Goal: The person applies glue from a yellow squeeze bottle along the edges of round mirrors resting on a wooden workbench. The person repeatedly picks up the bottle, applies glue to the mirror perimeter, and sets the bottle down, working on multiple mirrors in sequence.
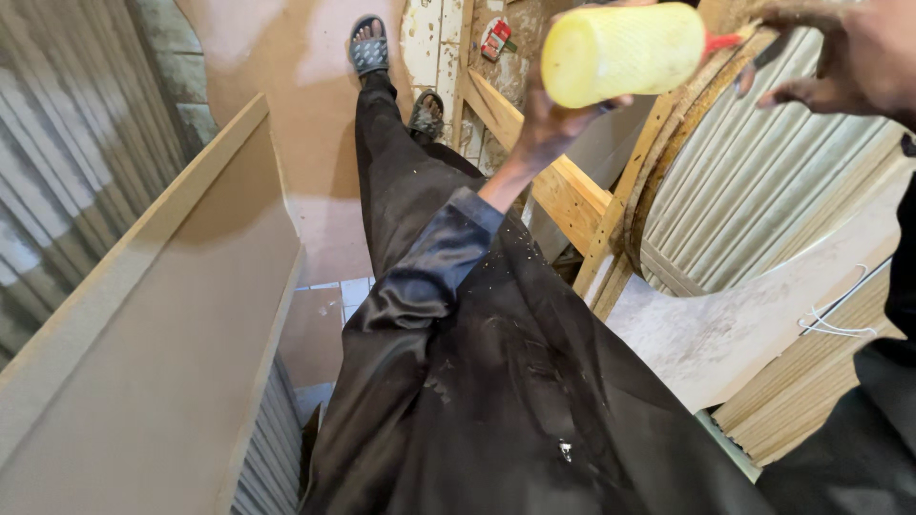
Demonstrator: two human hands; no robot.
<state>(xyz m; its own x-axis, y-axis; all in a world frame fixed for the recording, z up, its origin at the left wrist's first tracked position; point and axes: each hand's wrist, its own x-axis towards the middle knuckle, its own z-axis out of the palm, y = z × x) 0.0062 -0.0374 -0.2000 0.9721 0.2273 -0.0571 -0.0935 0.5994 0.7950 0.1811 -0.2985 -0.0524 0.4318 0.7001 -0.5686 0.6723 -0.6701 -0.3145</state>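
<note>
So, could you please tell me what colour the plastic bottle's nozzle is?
Red, on the pale yellow plastic bottle in the left hand; head view.

1. The left hand (551, 119) is raised and wrapped around a yellow plastic bottle (622, 50) with a red nozzle (722, 41), held on its side.
2. The nozzle points at the curved wooden rim (668, 124) of a round cut-out in a pale board (725, 329).
3. The right hand (840, 57) rests at the top of that rim, fingers (778, 93) spread on the wood.
4. A black satin sleeve (429, 267) and robe fill the middle; two sandalled feet (370, 46) stand on the floor below.
5. A large brown panel (162, 334) leans at the left.
</note>
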